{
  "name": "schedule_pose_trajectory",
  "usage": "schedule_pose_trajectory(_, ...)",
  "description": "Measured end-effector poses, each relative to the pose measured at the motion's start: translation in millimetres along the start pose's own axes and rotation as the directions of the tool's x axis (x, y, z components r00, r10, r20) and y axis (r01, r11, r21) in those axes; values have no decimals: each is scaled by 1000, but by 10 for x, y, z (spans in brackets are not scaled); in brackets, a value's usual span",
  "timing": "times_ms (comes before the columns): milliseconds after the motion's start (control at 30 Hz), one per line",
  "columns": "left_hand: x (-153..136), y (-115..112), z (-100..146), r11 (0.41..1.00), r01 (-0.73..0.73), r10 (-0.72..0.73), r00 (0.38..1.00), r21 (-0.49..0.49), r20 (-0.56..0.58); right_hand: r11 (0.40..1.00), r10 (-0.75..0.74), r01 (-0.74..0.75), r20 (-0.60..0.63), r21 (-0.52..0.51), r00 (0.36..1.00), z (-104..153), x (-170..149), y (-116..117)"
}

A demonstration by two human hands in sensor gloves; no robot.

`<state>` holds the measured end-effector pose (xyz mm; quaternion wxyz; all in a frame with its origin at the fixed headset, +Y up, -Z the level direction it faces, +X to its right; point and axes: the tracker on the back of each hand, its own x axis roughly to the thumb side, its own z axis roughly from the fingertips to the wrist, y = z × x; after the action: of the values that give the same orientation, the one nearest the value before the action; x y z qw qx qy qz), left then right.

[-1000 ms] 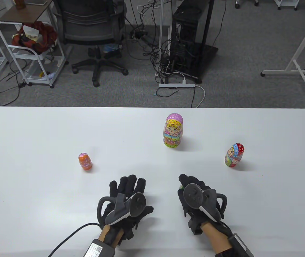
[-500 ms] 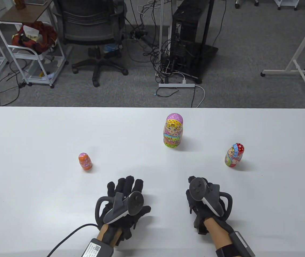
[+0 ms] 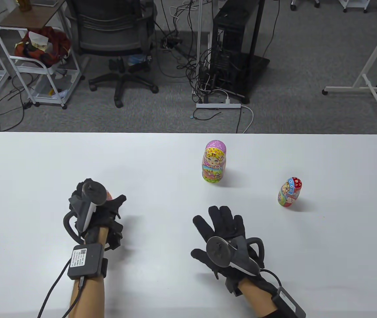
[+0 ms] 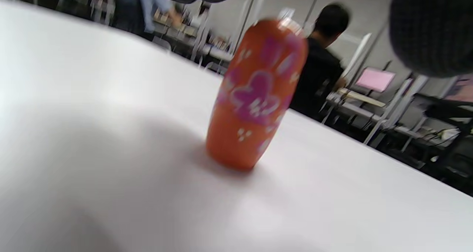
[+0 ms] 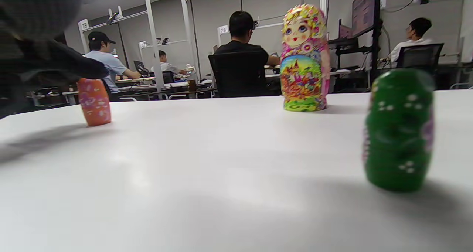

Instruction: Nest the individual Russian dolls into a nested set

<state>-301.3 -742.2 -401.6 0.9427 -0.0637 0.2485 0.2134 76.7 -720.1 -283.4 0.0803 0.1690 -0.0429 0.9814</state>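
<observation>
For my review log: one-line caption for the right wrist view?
Green doll stands nearest, tall pink doll behind, orange doll far left on the white table.

Largest doll [image 3: 214, 161] stands behind; smallest doll [image 3: 109, 196] far left, medium doll [image 3: 289, 191] right.

White table [image 3: 42, 159], smooth top, rounded far corners. Four painted dolls stand upright on it, well apart from one another. Tallest doll [image 3: 214, 161], pink head and yellow-green base, stands right of centre toward the far edge. Red and blue doll [image 3: 289, 191] stands nearer the right side. Orange doll [image 4: 255, 93], pink floral marks, stands on the left half. Green doll [image 5: 399, 130], white dots, stands upright nearest the right wrist view.
</observation>
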Motion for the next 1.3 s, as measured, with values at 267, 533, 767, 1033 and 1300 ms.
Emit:
schedule_pose_trajectory(267,-194,-273,-240,955,-219,207,975,-202,-80,997,-66,66,0,44,998,-10,-11,58)
schedule_pose_trajectory(533,-131,-349,-240,966,-184,171,982,-183,-81,994,-98,98,4,41,995,-17,-19,71)
schedule_pose_trajectory(767,-13,-204,94,977,-186,197,975,-103,104,989,-145,145,15,43,989,-4,-20,101)
schedule_pose_trajectory(1033,349,70,960,1000,-15,24,894,-24,446,962,-271,268,63,47,961,33,42,153)
schedule_pose_trajectory(1300,793,-136,1711,970,235,-223,753,64,619,932,-362,361,62,27,930,76,-38,134)
